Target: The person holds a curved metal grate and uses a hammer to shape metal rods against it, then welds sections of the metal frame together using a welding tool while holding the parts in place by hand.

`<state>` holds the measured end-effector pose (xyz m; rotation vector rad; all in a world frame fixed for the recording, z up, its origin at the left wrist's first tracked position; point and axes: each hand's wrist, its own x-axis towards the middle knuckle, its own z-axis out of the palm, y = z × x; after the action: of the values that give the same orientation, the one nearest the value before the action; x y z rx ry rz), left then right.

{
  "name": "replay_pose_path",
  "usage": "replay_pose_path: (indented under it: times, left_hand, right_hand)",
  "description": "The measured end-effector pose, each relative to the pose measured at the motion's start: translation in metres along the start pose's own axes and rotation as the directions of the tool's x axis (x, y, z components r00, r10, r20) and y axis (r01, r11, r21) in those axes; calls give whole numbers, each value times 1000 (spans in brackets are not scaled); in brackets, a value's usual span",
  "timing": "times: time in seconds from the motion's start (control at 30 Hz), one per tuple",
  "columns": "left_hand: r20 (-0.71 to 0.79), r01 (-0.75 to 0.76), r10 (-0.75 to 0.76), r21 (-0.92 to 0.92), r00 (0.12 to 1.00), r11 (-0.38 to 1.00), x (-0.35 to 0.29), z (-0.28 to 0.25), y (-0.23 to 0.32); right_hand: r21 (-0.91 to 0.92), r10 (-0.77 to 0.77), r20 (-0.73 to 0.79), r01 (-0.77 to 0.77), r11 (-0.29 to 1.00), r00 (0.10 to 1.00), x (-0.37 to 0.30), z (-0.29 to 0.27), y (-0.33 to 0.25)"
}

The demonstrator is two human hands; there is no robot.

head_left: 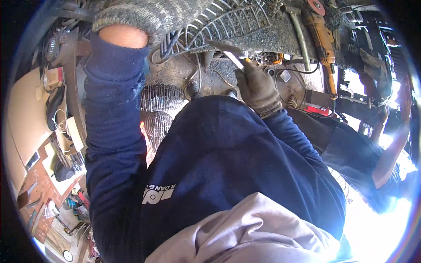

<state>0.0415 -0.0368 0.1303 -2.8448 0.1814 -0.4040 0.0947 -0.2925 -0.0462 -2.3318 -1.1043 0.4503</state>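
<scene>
My right hand [258,90], in a worn grey-brown glove, is shut on a slim metal hand tool [229,49]. The tool's tip points up-left at the lower edge of a curved wire frame [228,19] lying on the dirty workbench [280,37]. My left hand [151,15], in a grey knit glove, reaches up at the top of the view and lies over the left end of the wire frame. Its fingers are cut off by the edge, so its grip is hidden. My dark blue sleeves and torso fill the middle.
An orange angle grinder [323,41] and a hammer [299,28] lie on the bench to the right. Two round wire cages [160,97] sit below the bench at the left. Cables and small metal parts [285,76] clutter the bench. Another person's arm [390,153] shows at the right.
</scene>
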Motion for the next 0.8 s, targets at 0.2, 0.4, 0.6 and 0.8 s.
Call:
replay_pose_path:
  times: [0.2, 0.4, 0.6, 0.8]
  left_hand:
    - [18, 35, -34, -40, 999, 999, 1, 2, 0]
    - [2, -55, 55, 65, 998, 996, 5, 8, 0]
    - [-47, -118, 122, 67, 991, 991, -4, 0, -3]
    - [14, 22, -20, -97, 1000, 995, -11, -5, -2]
  right_hand:
    - [84, -3, -108, 12, 996, 994, -4, -5, 0]
    - [36, 3, -105, 1, 999, 994, 2, -1, -2]
    - [-15, -98, -119, 96, 995, 988, -1, 0, -5]
    - [25, -113, -106, 117, 993, 988, 3, -3, -7]
